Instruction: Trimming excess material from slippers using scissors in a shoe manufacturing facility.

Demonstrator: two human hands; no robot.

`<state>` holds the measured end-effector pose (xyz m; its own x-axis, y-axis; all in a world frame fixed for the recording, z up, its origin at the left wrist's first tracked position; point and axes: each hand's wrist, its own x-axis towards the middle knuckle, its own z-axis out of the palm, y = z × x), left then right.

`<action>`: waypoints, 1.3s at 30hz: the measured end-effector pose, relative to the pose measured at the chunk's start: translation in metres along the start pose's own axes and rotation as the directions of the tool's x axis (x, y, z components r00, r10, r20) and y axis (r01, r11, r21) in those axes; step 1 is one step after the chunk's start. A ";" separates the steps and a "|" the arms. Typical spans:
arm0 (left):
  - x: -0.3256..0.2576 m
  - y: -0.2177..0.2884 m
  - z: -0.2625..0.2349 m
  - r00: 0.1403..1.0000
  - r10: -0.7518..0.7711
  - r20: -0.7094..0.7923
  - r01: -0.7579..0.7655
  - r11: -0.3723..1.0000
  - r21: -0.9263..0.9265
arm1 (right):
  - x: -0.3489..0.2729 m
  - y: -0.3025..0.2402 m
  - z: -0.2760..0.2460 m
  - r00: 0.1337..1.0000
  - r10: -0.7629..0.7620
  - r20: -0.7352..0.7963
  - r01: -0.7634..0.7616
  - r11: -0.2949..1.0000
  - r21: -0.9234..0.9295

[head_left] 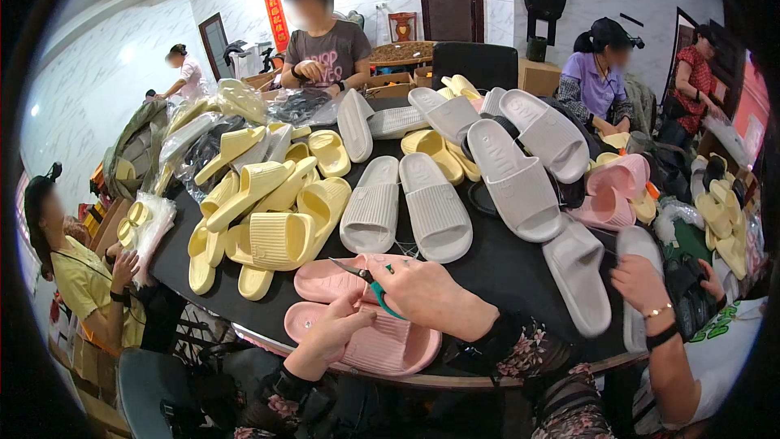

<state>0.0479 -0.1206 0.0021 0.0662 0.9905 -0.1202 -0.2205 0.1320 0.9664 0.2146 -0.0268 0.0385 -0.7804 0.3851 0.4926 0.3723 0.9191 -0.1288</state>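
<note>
Two pink slide sandals lie side by side at the table's front edge, the nearer pink sandal [398,351] in front of the farther pink sandal [318,280]. With bent fingers my left hand [331,332] grips the nearer one at its strap. Closed around teal-handled scissors [353,269], my right hand [431,297] is above the pair. The dark blades point left over the farther sandal. Just beyond them stand two grey slide sandals, a left one [371,205] and a right one [436,208], with a thin clear strand near their toes.
Piled yellow sandals [280,240] lie to the left, and more grey sandals [513,183] to the right. At the right edge a co-worker's hand [642,284] touches a grey sandal. Other people sit or stand around the black table [496,276]. A dark chair [154,390] is at lower left.
</note>
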 end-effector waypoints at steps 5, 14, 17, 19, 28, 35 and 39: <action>-0.015 0.007 0.014 0.997 -0.029 -0.076 0.028 0.999 -0.019 | 0.000 0.002 -0.008 0.995 -0.039 -0.096 0.035 0.999 -0.041; -0.043 0.032 0.040 0.879 0.382 -0.284 -0.400 0.916 -0.008 | 0.001 -0.012 -0.055 0.979 0.057 -0.195 -0.040 0.995 0.090; -0.047 0.038 0.038 0.800 0.485 -0.353 -0.487 0.869 0.091 | 0.001 -0.015 -0.062 0.975 0.077 -0.207 -0.052 0.991 0.123; -0.049 0.041 0.035 0.714 0.536 -0.451 -0.541 0.831 0.129 | 0.001 -0.014 -0.057 0.960 0.043 -0.277 0.006 0.984 0.176; -0.048 0.060 0.022 0.540 0.667 -0.513 -0.694 0.698 0.178 | 0.006 -0.014 -0.056 0.988 0.072 -0.136 -0.033 0.962 0.270; -0.050 0.063 0.022 0.496 0.647 -0.579 -0.701 0.692 0.173 | 0.007 -0.013 -0.054 0.998 0.038 -0.045 -0.024 0.958 0.284; -0.053 0.059 0.023 0.523 0.674 -0.522 -0.676 0.701 0.229 | 0.004 -0.016 -0.054 0.995 0.045 -0.094 -0.011 0.944 0.330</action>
<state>0.0538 -0.1659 0.0710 -0.6218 0.6263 0.4702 0.0235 -0.5852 0.8105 0.2329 -0.0451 0.0890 -0.7122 0.4162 0.5653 0.1940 0.8906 -0.4114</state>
